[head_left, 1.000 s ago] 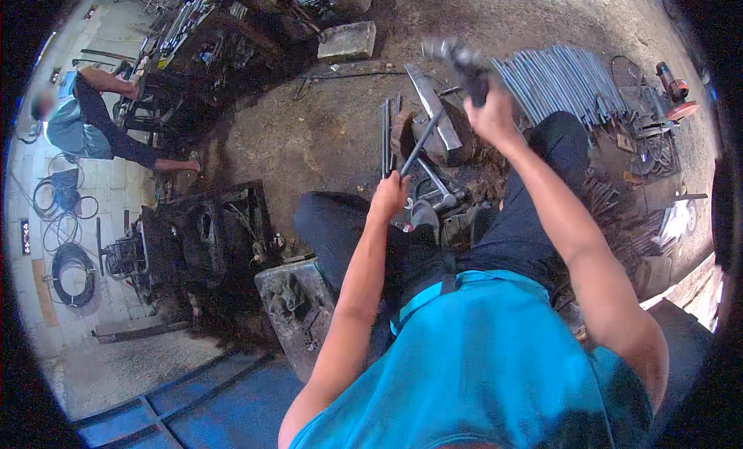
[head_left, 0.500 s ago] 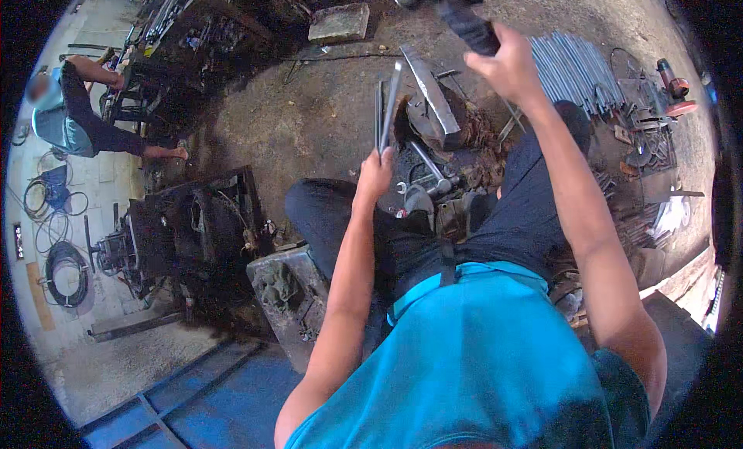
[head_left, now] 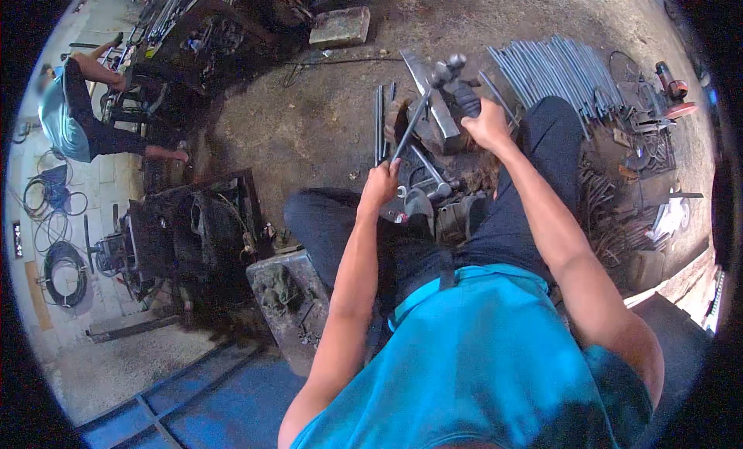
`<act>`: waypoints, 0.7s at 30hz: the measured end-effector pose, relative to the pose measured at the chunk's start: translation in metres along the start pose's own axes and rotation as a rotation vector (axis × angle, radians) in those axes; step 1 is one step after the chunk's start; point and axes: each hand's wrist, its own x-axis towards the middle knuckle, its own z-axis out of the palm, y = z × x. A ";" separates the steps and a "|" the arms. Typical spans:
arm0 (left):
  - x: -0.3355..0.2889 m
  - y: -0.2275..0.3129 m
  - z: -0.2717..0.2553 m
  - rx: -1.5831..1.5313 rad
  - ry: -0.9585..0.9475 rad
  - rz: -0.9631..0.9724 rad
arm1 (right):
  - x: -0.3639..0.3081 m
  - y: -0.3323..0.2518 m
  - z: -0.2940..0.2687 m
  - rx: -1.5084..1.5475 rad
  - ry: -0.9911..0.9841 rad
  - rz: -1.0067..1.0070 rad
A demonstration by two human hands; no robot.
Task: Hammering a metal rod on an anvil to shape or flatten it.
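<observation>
In my left hand [head_left: 380, 184] is a thin metal rod [head_left: 411, 129], gripped near its lower end and slanting up to the right. Its far end reaches a long, narrow steel anvil [head_left: 443, 115] set in a block on the ground. My right hand [head_left: 487, 126] is closed around the dark, wrapped handle of a hammer [head_left: 450, 68]. The hammer head is over the rod's far end; whether they touch I cannot tell. A few loose rods [head_left: 378, 126] lie left of the anvil. Between my legs lies a large wrench [head_left: 424, 163].
Many grey rods [head_left: 553, 76] lie in a row at the far right, near an angle grinder [head_left: 670, 79] and metal scraps. A pale block [head_left: 339, 25] lies farther off. Dark machinery [head_left: 193, 225] stands at my left. Another person [head_left: 68, 116] sits at the far left.
My right hand has brought the hammer down from its raised position to the anvil. The rod in my left hand has tilted right, its far end now over the anvil.
</observation>
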 end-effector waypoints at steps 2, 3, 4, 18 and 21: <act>-0.001 0.014 -0.007 -0.017 -0.004 0.026 | 0.009 -0.032 -0.046 0.089 0.175 -0.220; -0.007 0.028 -0.013 -0.044 -0.005 0.055 | 0.021 -0.041 -0.068 0.065 0.121 -0.168; -0.008 0.029 -0.011 0.035 0.029 0.040 | 0.030 -0.056 -0.085 0.138 0.226 -0.333; -0.002 0.004 0.012 0.175 -0.083 0.026 | 0.011 0.004 -0.008 0.042 0.135 -0.234; 0.005 0.012 0.003 0.155 0.002 0.068 | 0.015 0.009 -0.002 -0.162 -0.100 -0.126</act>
